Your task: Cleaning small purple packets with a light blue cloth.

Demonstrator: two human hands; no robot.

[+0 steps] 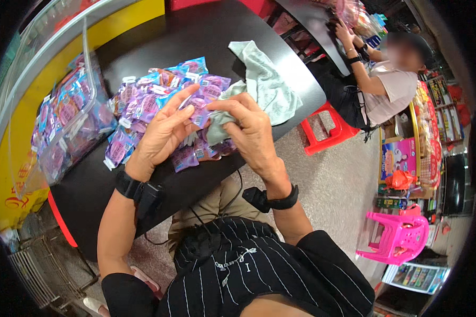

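Between thumb and fingers, my left hand (164, 132) grips a small purple packet (200, 112) above the pile. My right hand (251, 129) has its fingers bent round a bunched end of a pale green cloth (267, 87), close against the same packet. The cloth's other end lies spread over the dark table (195, 31). Beneath and beyond both hands is a heap of similar purple and blue packets (143, 108). Left of the heap, a clear plastic bin (92, 79), tilted in view, holds many more of these packets.
A yellow panel (137, 21) borders the table at the far left. To the right stand a red stool (325, 127) and a pink plastic chair (399, 238). Another person (386, 90) sits at a second table, hands on a bag. Stocked shelves (428, 142) line the right side.
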